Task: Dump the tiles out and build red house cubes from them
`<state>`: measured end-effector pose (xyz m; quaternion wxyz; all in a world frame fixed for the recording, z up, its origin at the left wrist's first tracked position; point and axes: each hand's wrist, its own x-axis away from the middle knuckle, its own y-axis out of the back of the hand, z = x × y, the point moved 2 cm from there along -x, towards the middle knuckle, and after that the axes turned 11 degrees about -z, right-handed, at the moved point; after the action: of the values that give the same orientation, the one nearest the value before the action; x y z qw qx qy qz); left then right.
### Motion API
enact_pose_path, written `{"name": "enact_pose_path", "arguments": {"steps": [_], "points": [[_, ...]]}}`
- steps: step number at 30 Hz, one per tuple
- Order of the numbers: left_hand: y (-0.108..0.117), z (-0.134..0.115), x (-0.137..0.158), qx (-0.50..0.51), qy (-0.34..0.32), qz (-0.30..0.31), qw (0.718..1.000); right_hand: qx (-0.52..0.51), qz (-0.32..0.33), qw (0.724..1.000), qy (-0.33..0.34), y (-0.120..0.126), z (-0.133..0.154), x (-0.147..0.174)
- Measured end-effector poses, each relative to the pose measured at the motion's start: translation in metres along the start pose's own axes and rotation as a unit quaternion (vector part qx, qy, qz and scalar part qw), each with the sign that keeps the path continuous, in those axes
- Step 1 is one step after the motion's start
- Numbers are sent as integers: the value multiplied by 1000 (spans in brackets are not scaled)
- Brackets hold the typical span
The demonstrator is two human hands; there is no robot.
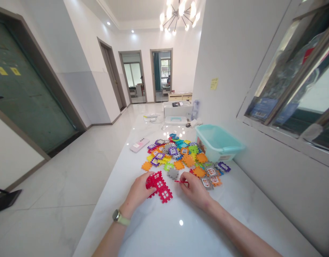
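Observation:
My left hand (140, 189) is closed on a group of joined red interlocking plastic tiles (162, 187) with white window inserts, held by their left side just above the table. A single red tile (182, 182), seen edge-on, is pinched between the thumb and fingers of my right hand (195, 189). A short gap separates it from the joined tiles. Beyond both hands spreads a pile of loose tiles (188, 160) in orange, purple, grey, yellow, green and blue, several with window inserts. One grey tile (173, 173) lies between my hands and the pile.
A teal plastic bin (234, 147) stands right of the pile, near the wall. A pink phone (139, 145) lies at the table's left edge. Farther back are a lidded case (176, 120), a white box (168, 110), cables (153, 119) and a bottle (195, 109).

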<state>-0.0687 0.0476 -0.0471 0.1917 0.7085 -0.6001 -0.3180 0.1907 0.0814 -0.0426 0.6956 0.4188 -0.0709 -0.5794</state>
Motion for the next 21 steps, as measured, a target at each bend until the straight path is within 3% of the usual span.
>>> {"name": "enact_pose_path", "arguments": {"steps": [6, 12, 21], "points": [[8, -6, 1, 8, 23, 6, 1000, 17, 15, 1000, 13, 1, 2, 0], [18, -11, 11, 130, 109, 177, 969, 28, 106, 991, 82, 11, 13, 2], [20, -11, 12, 48, -22, 216, 975, 45, 101, 991, 81, 19, 10, -2]]}}
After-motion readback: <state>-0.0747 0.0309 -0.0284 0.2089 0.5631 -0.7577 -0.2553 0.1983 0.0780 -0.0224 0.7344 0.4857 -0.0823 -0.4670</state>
